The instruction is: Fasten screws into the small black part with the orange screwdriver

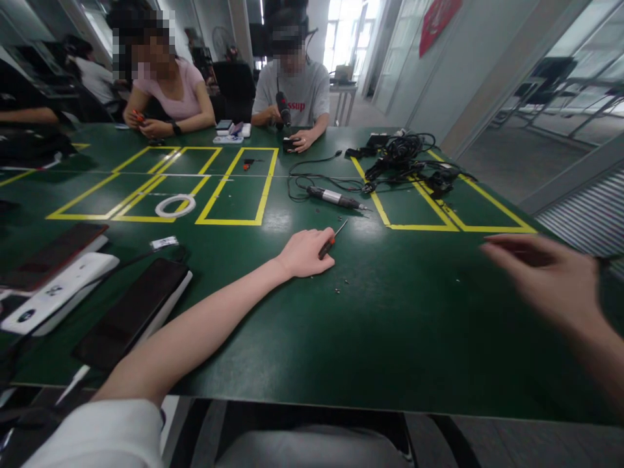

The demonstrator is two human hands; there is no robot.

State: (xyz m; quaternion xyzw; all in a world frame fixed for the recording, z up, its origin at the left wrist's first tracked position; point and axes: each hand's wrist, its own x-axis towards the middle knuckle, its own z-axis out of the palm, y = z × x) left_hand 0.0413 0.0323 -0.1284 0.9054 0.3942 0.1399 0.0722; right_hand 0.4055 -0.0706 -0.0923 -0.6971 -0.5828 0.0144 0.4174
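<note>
My left hand rests on the green table, its fingers closed round a small screwdriver with a dark and orange handle. The thin metal shaft points up and to the right, away from me. My right hand is over the table's right side, blurred by motion. Its fingers are loosely curved and apart from the thumb, with nothing visible in them. Small screws lie just in front of my left hand. Beyond it lies an electric screwdriver with a black and silver body and a cable.
Black cables lie heaped at the back right. Yellow tape frames mark the table, with a white tape roll on the left. A power bank-like black device and a white device lie near my left arm. Two people sit opposite.
</note>
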